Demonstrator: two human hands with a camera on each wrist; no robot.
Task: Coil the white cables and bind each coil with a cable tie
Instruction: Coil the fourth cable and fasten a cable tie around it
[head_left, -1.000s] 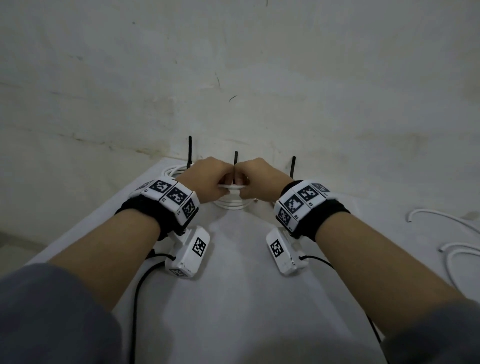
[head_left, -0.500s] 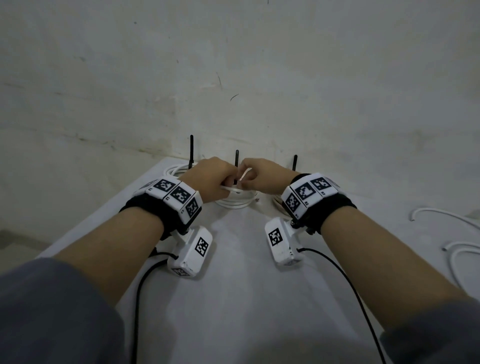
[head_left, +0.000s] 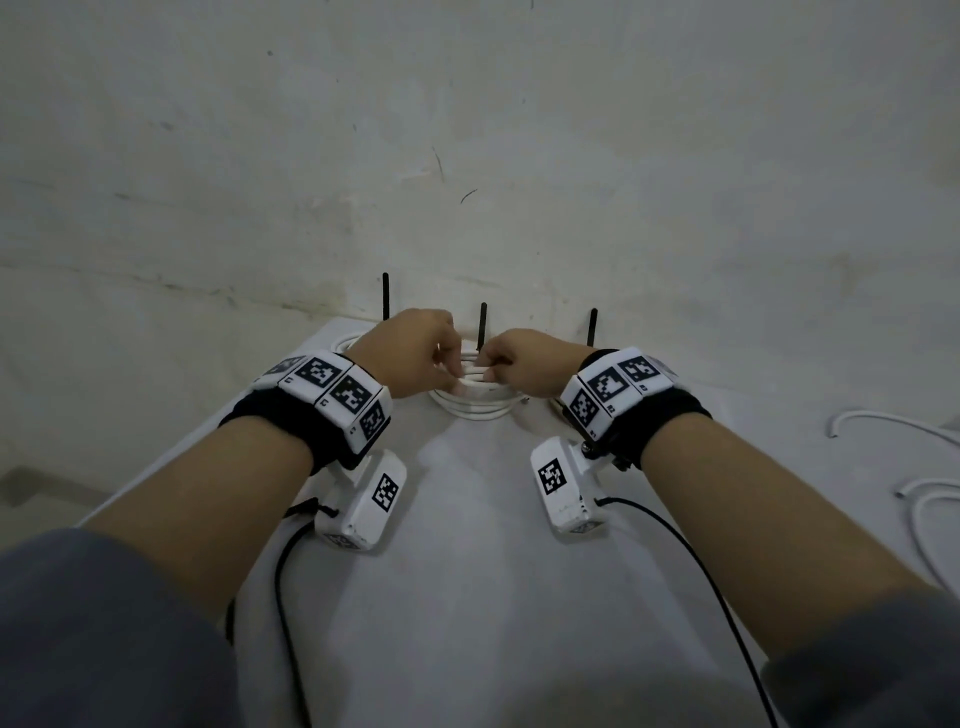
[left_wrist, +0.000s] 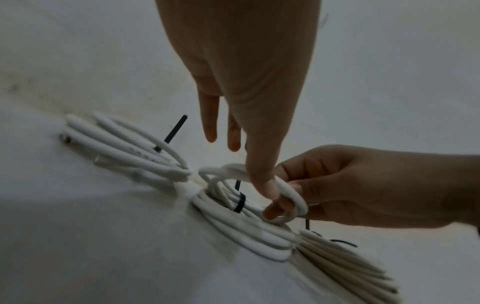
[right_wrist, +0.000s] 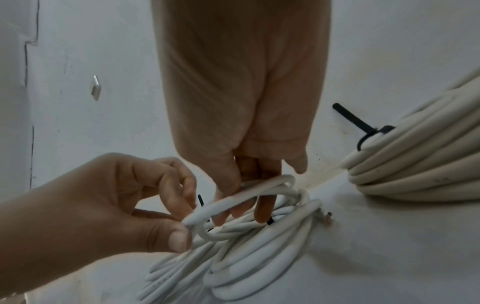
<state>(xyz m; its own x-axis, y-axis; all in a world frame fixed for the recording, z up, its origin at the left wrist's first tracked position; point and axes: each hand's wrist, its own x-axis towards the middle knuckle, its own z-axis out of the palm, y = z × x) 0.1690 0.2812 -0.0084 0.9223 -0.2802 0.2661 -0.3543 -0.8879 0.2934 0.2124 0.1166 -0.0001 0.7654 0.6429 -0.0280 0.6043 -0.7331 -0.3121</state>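
Observation:
The middle white cable coil (head_left: 478, 408) lies at the table's far edge against the wall, with a black cable tie (left_wrist: 240, 202) round its strands. My left hand (head_left: 449, 371) pinches the coil's top loop (left_wrist: 288, 193) between thumb and forefinger. My right hand (head_left: 491, 364) curls its fingers over the same loop (right_wrist: 249, 193) from the other side. The tie's tail (head_left: 483, 325) stands up between the hands. The hands hide much of the coil in the head view.
A tied coil (left_wrist: 124, 148) lies to the left and another tied coil (right_wrist: 415, 164) to the right, each with a black tail upright. Loose white cables (head_left: 930, 499) lie at the table's right. The wall stands just behind the coils. Black camera leads trail over the white table (head_left: 467, 571).
Half a second ago the right hand held a stretch of cable raised between the hands. That stretch now lies low on the coil. Both hands stay at the middle coil.

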